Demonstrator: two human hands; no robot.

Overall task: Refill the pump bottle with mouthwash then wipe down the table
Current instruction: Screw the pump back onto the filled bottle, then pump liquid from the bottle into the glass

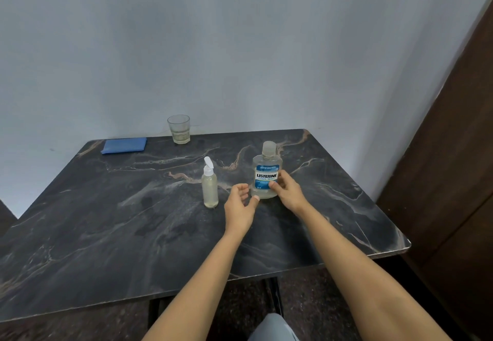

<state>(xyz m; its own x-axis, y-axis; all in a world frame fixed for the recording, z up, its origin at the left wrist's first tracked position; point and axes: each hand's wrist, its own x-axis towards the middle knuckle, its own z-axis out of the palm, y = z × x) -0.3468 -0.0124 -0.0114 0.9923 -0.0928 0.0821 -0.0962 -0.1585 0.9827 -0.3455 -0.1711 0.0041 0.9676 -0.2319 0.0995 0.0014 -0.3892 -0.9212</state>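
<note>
Mouthwash bottle (266, 174) stands upright and capped on the dark marble table (106, 234), right of centre, long axis vertical. Right hand (288, 190) wraps its lower right side; left hand (240, 204), fingers spread and empty, sits just left of its base. Pump bottle (209, 184) stands upright nearby, nearer the left hand.

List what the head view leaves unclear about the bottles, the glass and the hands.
- Mouthwash bottle: small print too small; the right hand covers its right side.
- Pump bottle: whether the white top is screwed tight, too small to tell.
- Glass: what the pale liquid in it is, not visible.
- Left hand: thumb touching the bottle or just short, unclear.
- Blue cloth: folded, layers hidden.
</note>
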